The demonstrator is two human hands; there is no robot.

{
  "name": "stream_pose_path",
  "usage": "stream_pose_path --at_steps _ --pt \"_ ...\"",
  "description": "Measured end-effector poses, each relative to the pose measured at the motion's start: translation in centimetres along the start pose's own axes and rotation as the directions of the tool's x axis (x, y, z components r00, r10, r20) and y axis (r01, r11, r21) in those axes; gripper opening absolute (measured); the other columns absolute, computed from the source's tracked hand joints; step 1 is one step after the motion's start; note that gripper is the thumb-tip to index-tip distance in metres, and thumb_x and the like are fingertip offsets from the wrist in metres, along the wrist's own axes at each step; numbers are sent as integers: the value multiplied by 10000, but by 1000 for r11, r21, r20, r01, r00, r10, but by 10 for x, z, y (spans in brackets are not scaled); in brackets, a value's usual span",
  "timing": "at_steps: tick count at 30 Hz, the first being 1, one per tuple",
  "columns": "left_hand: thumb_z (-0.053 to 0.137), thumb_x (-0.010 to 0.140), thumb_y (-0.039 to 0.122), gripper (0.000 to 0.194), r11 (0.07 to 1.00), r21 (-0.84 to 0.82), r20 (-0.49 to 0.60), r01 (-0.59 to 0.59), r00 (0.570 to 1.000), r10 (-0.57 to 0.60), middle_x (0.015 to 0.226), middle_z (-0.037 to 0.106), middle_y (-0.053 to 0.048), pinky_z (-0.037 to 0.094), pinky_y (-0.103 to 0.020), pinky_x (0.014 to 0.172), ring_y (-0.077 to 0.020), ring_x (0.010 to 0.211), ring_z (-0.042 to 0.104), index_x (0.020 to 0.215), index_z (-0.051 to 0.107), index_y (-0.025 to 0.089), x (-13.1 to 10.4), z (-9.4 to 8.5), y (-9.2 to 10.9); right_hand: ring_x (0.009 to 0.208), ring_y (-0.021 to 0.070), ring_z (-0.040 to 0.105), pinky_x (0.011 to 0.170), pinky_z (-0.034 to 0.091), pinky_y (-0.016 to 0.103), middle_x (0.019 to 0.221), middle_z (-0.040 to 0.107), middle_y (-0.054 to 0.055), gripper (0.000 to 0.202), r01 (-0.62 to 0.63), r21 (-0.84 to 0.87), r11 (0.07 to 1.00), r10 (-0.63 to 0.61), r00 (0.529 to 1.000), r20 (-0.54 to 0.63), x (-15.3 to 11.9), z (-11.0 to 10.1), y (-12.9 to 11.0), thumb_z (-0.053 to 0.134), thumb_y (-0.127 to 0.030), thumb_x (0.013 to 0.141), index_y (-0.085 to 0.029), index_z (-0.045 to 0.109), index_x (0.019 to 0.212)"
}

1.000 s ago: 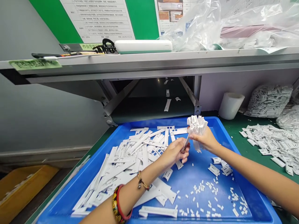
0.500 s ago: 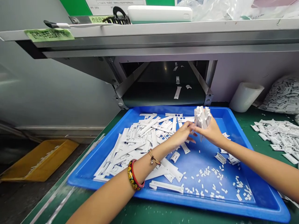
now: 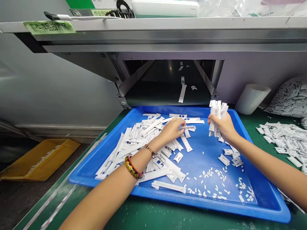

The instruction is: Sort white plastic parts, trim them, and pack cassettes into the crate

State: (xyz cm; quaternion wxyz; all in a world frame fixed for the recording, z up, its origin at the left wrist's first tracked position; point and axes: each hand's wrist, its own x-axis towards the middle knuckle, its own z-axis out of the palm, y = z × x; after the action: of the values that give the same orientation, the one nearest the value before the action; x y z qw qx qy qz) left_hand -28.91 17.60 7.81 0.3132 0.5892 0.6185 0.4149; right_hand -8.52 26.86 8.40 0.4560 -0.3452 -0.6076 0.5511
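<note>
My right hand [image 3: 224, 125] is closing its fingers and thumb around a bundle of white strips [image 3: 216, 117], which are standing roughly upright above the far right part of the blue tray [image 3: 211, 207]. My left hand [image 3: 173, 128] is pinching a thin white strip [image 3: 188, 127] and pointing it to the right, over the far side of the tray. The two hands are staying apart, and I am wearing a beaded bracelet [image 3: 149, 149] and a thicker bangle [image 3: 132, 168] on my left arm.

Under my left hand, a pile of long white pieces [image 3: 136, 140] is filling the left half of the tray. Short white pieces [image 3: 224, 159] are lying on the right, and tiny white chips [image 3: 219, 191] are scattering the near right floor of it.

The tray is sitting on a green table [image 3: 134, 214], just in front of a dark conveyor belt [image 3: 158, 94] that is carrying a few white parts. Farther right, a heap of white parts [image 3: 283, 140] is spreading near a white roll [image 3: 252, 99] and a full clear bag [image 3: 289, 99].
</note>
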Motion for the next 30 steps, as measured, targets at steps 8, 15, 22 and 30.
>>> stream_pose_path --at_steps 8,15,22,30 --pt "701 799 133 215 774 -627 -135 87 966 -219 861 620 -12 562 -284 783 -139 822 640 903 516 166 -5 -7 26 583 180 577 571 486 339 660 601 -27 377 -23 -103 994 30 997 72 -3 3 0 722 -375 655 -226 486 908" --pt "611 912 116 169 521 -830 -1 196 935 -354 764 633 -18 546 -146 746 -68 720 635 745 597 122 -7 10 30 883 263 647 803 527 421 905 679 44 546 173 -180 968 -127 963 240 -5 12 11 831 -448 557 -215 570 977" --pt "616 936 335 251 478 -744 286 467 869 -403 687 582 -3 489 -166 601 -74 611 581 779 593 141 -13 38 23 980 292 654 902 504 442 1008 698 80 540 244 -140 960 -195 935 295 -10 15 10 843 -440 539 -194 627 969" --pt "401 779 832 718 718 -395 561 574 769 -306 661 575 -45 367 -232 478 -116 526 492 710 600 145 -20 51 7 758 250 658 711 537 387 808 702 62 477 157 -238 958 -177 982 -64 -2 6 8 807 -535 613 -171 619 858"
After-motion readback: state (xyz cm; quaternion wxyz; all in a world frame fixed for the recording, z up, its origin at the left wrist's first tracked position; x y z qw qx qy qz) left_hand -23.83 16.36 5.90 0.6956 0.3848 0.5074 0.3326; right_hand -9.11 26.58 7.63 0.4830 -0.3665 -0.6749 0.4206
